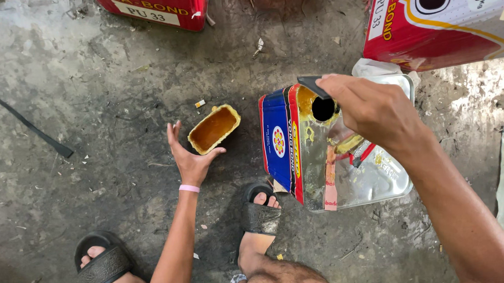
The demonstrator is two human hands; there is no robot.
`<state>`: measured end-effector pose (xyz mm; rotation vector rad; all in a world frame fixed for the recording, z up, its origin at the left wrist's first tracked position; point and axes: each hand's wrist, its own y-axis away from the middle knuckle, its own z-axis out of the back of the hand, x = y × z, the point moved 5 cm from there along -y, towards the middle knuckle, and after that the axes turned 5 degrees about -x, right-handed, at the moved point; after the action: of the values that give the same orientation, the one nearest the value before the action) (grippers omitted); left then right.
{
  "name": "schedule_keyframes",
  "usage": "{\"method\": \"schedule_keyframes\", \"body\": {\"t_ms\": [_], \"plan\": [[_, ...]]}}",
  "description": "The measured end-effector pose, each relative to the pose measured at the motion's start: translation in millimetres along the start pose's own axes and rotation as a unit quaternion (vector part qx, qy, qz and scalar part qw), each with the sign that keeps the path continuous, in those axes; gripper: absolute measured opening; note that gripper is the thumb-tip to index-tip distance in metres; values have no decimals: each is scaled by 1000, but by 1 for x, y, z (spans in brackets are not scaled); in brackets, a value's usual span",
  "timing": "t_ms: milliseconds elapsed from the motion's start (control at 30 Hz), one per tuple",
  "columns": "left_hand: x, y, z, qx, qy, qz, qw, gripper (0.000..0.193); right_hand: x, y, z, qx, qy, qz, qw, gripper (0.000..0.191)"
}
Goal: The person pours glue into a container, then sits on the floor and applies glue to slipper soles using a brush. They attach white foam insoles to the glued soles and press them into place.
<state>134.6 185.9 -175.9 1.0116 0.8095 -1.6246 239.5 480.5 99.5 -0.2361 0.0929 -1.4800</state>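
**Big tin gripped at the spout, small tub waits by the open hand**

The right hand [372,108] is clamped over the top corner of the large metal tin [334,154], fingers curled around a dark flat tool [314,86] right at the round black opening [323,108]. The tin lies tipped on the concrete floor [87,111], its blue and red face turned left, its silver side up and smeared with yellow glue. Left of the tin, just beside it, sits the small rectangular tub [214,128], rim crusted yellow, brown liquid inside. The left hand [190,157] is spread open, fingers up, thumb reaching toward the near corner of that tub; whether the thumb touches it cannot be told. A pink band [189,188] circles the wrist. Below the tin, a foot in a black sandal [261,211] rests against its lower edge; the other sandal [102,267] is well to the left. Beyond the tin, two red cans [443,25] [156,7] stand at the frame's top.
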Motion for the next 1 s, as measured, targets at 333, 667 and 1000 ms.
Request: {"method": "schedule_keyframes", "body": {"t_ms": [333,667,1000], "plan": [[-1,1,-6,8,38,-1,999,144,-9,7,-2,77,-41,31,996,44],[2,3,-4,-1,43,-11,999,142,-16,15,-1,115,-54,69,989,47],[1,5,-1,-6,35,-21,999,141,-21,21,3,124,-61,84,987,43]]}}
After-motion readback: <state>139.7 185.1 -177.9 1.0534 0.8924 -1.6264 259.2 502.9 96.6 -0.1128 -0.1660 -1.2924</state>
